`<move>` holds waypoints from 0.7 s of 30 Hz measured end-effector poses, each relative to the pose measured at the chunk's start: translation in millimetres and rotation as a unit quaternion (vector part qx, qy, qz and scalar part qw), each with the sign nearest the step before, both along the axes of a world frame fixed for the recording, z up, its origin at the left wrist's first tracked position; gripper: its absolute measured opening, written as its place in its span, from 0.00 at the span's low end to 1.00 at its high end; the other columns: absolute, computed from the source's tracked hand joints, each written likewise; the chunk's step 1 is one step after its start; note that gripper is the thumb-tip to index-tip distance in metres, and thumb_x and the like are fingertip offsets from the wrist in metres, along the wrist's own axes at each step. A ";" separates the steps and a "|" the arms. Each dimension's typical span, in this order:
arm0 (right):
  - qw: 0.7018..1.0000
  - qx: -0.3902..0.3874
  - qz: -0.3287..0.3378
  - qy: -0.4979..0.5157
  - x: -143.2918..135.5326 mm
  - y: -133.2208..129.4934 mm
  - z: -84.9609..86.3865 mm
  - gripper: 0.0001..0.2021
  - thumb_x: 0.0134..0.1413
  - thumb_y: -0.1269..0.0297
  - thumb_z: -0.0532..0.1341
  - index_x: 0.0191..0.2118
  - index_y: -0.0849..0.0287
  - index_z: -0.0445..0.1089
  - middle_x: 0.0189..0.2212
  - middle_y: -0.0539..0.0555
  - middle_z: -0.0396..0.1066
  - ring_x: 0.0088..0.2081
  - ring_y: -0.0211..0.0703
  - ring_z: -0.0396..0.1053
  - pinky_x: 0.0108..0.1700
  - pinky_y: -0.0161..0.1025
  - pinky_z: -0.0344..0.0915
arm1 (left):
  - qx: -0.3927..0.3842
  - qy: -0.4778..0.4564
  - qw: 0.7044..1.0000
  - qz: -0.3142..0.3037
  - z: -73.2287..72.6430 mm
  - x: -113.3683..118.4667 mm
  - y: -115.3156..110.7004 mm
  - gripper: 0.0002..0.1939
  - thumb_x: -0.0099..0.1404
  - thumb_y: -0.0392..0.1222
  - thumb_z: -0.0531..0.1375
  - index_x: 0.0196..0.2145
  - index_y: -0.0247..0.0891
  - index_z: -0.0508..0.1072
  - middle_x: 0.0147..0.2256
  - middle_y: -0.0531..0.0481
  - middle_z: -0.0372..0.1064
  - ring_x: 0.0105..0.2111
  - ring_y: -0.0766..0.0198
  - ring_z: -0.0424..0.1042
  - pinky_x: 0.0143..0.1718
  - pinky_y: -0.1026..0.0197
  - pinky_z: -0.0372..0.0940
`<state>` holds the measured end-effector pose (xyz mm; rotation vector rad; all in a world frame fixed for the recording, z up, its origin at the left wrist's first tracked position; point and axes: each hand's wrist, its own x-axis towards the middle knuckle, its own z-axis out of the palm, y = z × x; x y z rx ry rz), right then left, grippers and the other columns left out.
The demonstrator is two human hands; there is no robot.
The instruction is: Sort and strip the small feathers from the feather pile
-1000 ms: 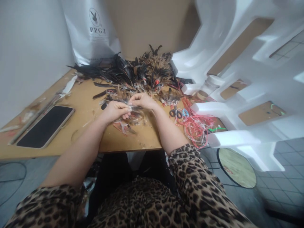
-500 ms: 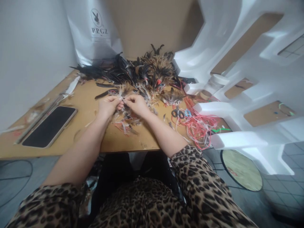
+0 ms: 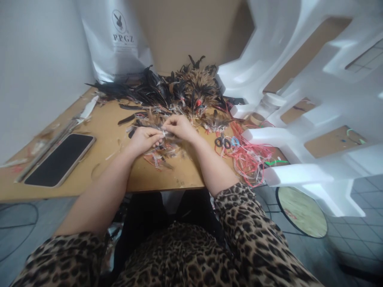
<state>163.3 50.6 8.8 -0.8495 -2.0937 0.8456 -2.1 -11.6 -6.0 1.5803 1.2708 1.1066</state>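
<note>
Over the middle of the wooden table (image 3: 113, 119), my left hand (image 3: 146, 139) is pinched on the pale lower end of a small feather bundle. My right hand (image 3: 179, 126) meets it from the right, its thumb and fingertips pressed together at the same pale spot; what they grip is too small to make out. Loose feathers (image 3: 157, 159) with red and white bits lie just below the hands. Behind them spreads a pile of black feathers (image 3: 149, 89) and brown feathers (image 3: 199, 81).
A phone (image 3: 61, 159) lies at the left. Scissors (image 3: 223, 142) and tangled red strings (image 3: 251, 159) are at the right, beside white foam pieces (image 3: 281, 175). A white bag (image 3: 119, 56) stands at the back left; a round stool (image 3: 301, 211) is below right.
Both hands have shifted right, and my left hand is slightly lower. The right hand's fingers sit a little higher than the left's, and the view has moved slightly.
</note>
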 end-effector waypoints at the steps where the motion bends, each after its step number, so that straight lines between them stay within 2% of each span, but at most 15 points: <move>1: 0.998 -0.050 0.006 0.027 1.4 3.7 -2.4 0.10 0.44 0.62 0.61 0.27 0.65 0.71 0.25 0.51 0.69 0.28 0.33 0.63 0.34 0.33 0.59 | -0.004 -0.018 1.000 -0.001 0.1 0.5 -0.2 0.06 0.51 0.40 0.62 0.26 0.35 0.77 0.21 0.49 0.70 0.18 0.71 0.65 0.21 0.68 0.61; 3: 0.989 -0.127 0.008 0.070 2.1 8.1 -6.8 0.11 0.42 0.61 0.62 0.27 0.65 0.71 0.24 0.50 0.69 0.26 0.32 0.62 0.32 0.32 0.59 | -0.008 -0.055 0.998 0.010 -0.2 0.7 0.7 0.07 0.51 0.41 0.63 0.27 0.34 0.77 0.21 0.49 0.70 0.18 0.71 0.64 0.20 0.68 0.60; 5: 0.983 -0.158 0.004 0.098 -0.4 9.6 -10.8 0.11 0.42 0.61 0.62 0.29 0.65 0.71 0.24 0.49 0.69 0.25 0.31 0.62 0.32 0.31 0.59 | -0.007 -0.095 0.995 0.032 -0.6 -0.2 3.1 0.07 0.50 0.41 0.63 0.26 0.34 0.76 0.21 0.49 0.69 0.17 0.72 0.63 0.19 0.69 0.59; 10: 0.984 -0.127 0.007 0.121 -17.3 5.1 -21.3 0.11 0.43 0.61 0.62 0.29 0.65 0.71 0.25 0.49 0.69 0.27 0.32 0.63 0.34 0.31 0.60 | -0.001 -0.182 0.978 0.104 -2.1 -5.5 12.8 0.06 0.50 0.40 0.63 0.22 0.34 0.73 0.19 0.51 0.67 0.16 0.74 0.61 0.18 0.70 0.56; 12: 0.991 -0.089 -0.004 0.101 -23.9 -0.5 -22.9 0.11 0.47 0.61 0.60 0.29 0.65 0.71 0.26 0.49 0.70 0.28 0.32 0.63 0.36 0.32 0.60 | -0.004 -0.186 0.975 0.123 -4.1 -7.9 16.9 0.07 0.50 0.40 0.63 0.21 0.34 0.72 0.18 0.51 0.67 0.16 0.74 0.61 0.17 0.70 0.56; 15: 0.999 0.027 -0.039 0.021 -28.6 -14.1 -17.7 0.09 0.51 0.64 0.57 0.30 0.63 0.72 0.29 0.51 0.70 0.32 0.34 0.64 0.40 0.33 0.59 | 0.000 -0.168 0.975 0.144 -9.0 -10.8 21.4 0.07 0.50 0.40 0.62 0.19 0.35 0.72 0.17 0.52 0.66 0.15 0.74 0.60 0.17 0.71 0.56; 18: 0.986 0.136 -0.061 -0.074 -27.0 -30.1 -5.5 0.11 0.55 0.65 0.53 0.31 0.61 0.72 0.32 0.53 0.68 0.35 0.37 0.64 0.41 0.34 0.58 | 0.014 -0.126 0.982 0.140 -14.2 -12.8 22.5 0.05 0.51 0.40 0.62 0.22 0.35 0.74 0.17 0.52 0.66 0.15 0.73 0.61 0.17 0.71 0.56; 21: 0.972 0.181 -0.063 -0.139 -22.2 -39.1 5.2 0.13 0.56 0.62 0.52 0.33 0.61 0.72 0.36 0.55 0.67 0.37 0.38 0.63 0.39 0.34 0.57 | 0.012 -0.060 0.992 0.112 -15.2 -12.8 18.5 0.05 0.51 0.38 0.60 0.25 0.36 0.76 0.16 0.53 0.66 0.14 0.73 0.61 0.16 0.70 0.55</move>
